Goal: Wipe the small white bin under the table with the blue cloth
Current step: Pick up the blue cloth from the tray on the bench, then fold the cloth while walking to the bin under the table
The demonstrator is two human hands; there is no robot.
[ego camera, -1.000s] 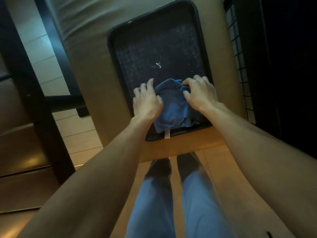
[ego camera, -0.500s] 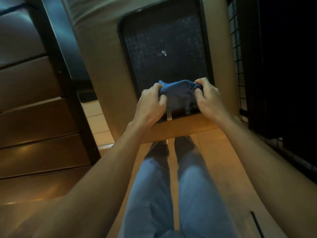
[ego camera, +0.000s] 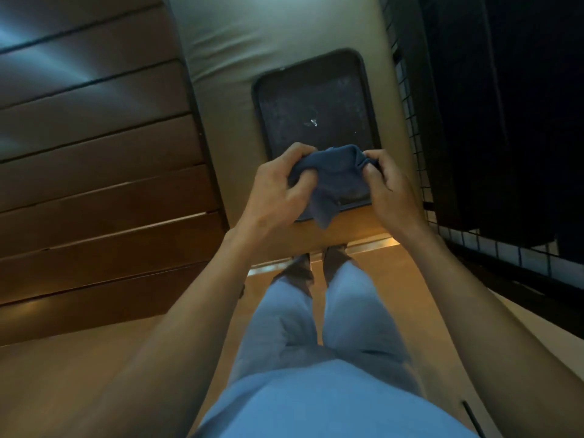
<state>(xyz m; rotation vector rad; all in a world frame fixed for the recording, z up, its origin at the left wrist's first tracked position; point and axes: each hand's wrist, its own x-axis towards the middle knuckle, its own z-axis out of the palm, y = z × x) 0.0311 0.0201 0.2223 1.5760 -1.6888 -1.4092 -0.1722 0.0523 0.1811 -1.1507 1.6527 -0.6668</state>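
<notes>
The blue cloth (ego camera: 335, 178) is bunched up between both hands, lifted just above the near end of a black tray (ego camera: 313, 99). My left hand (ego camera: 281, 191) grips its left side with curled fingers. My right hand (ego camera: 388, 184) pinches its right side. A corner of the cloth hangs down over the tray's near rim. No small white bin shows in this view.
The black tray lies on a beige padded surface (ego camera: 227, 90). Dark wooden slats (ego camera: 94, 184) fill the left. A black wire grid (ego camera: 414, 137) and darkness stand at the right. My legs in light blue trousers (ego camera: 316, 327) are over a tan floor.
The cloth lay spread on the tray under both hands; both hands have gathered it, gripped it and lifted it toward me. The camera has pulled back from the tray.
</notes>
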